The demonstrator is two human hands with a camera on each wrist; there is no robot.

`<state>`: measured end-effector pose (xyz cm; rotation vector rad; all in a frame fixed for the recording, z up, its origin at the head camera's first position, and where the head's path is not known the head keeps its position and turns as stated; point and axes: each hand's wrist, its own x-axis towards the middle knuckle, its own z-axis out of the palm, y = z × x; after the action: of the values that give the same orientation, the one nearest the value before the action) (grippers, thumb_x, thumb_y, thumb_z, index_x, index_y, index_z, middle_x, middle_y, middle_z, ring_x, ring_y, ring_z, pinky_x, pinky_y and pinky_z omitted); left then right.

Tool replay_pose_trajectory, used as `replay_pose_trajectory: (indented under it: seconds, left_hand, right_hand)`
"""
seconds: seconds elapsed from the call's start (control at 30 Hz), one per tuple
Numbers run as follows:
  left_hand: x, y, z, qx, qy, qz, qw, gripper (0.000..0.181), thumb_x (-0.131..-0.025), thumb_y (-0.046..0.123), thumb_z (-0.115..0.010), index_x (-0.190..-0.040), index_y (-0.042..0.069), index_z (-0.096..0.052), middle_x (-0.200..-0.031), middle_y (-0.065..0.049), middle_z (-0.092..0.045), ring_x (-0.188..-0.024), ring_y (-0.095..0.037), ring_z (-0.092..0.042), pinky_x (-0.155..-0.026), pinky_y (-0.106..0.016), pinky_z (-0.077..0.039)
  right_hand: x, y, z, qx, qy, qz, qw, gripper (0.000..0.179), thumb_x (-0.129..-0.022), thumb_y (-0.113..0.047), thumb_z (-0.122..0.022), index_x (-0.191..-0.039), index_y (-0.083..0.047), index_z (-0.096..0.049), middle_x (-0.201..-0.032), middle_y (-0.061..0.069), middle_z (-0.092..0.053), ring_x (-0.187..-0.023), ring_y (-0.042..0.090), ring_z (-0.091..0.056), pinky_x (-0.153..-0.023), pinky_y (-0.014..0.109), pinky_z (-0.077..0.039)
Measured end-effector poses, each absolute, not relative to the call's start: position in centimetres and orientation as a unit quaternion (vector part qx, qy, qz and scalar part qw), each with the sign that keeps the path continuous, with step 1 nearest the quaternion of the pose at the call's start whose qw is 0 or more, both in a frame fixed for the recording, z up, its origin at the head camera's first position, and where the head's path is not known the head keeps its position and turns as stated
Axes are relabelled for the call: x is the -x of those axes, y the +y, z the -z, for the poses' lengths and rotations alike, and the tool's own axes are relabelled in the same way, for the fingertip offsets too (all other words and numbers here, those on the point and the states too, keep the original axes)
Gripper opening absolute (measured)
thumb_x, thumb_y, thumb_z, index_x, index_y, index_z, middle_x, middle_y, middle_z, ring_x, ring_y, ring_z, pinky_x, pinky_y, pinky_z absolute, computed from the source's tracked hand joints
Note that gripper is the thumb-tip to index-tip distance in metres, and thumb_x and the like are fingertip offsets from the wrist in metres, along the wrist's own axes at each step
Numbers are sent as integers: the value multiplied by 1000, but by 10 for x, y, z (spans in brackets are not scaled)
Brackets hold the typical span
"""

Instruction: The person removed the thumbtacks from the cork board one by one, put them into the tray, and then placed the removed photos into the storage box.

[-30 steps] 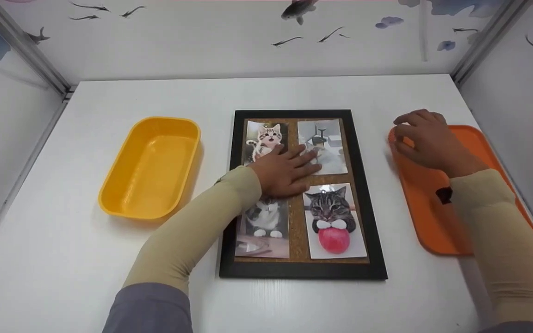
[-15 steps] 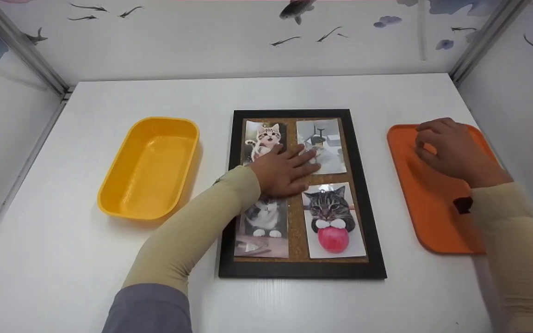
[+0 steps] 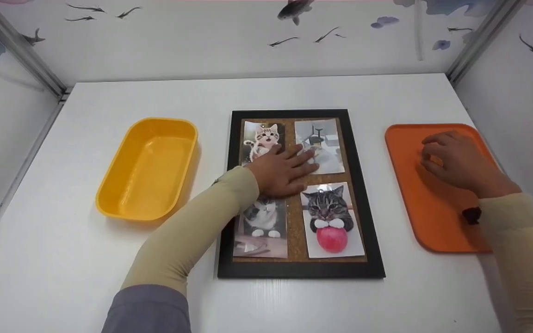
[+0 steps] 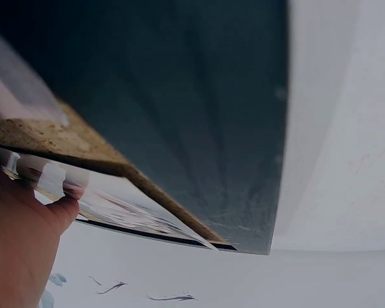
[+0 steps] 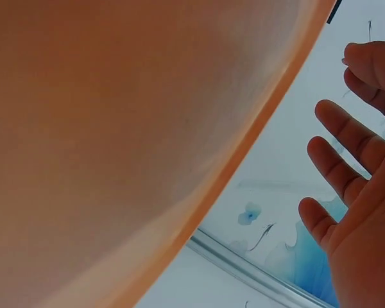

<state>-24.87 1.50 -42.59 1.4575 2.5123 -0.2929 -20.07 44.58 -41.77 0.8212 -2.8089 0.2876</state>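
My left hand (image 3: 281, 173) lies with spread fingers across the middle of a black-framed cork board (image 3: 299, 217). It partly covers a kitten photo (image 3: 266, 134), a pale grey photo (image 3: 326, 148) and a black-and-white cat photo (image 3: 262, 231). Below its fingertips, a tabby photo (image 3: 333, 217) with a pink ball shows almost whole. In the left wrist view the thumb rests by a photo edge (image 4: 147, 205). My right hand (image 3: 458, 162) hovers over the orange tray (image 3: 410, 194), fingers loosely bent, thumb and index close together. Nothing shows between them in the right wrist view.
A yellow tub (image 3: 148, 173) stands left of the board on the white table (image 3: 86, 259). White panels with painted fish (image 3: 294, 10) enclose the back and both sides. A dark wrist device (image 3: 471, 215) sits at my right sleeve.
My right hand has moved right and slightly toward me, from the orange tray's left edge to over its middle, slowing lately. The left hand has stayed on the board.
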Motion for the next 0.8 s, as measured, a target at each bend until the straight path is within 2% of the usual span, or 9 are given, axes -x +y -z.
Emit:
replay_pose_trajectory:
  seconds: [0.47,0.8]
  left_hand:
    - [253,16,434,-494,857,106,107,63,-102,61,-10,-159,37,2,-166,6,7,-152,-23,5,-119,-54,-10]
    - [251,15,431,-495,855,111,105,63,-102,60,-11,-159,35,0,-166,5,6,-152,-23,4,-119,-53,-11]
  right_hand:
    - [194,457,417,-202,-975,-89,-20,5,-89,-6,-72,-90,-7,-67,-118,21,-61,-110,41,-49,-92,59,-42]
    - [196,461,418,-163,-979,-94,-85,6,-91,-9,-71,-96,-8,-68,-123,21,-58,-113,40,-46,-94,59,-42]
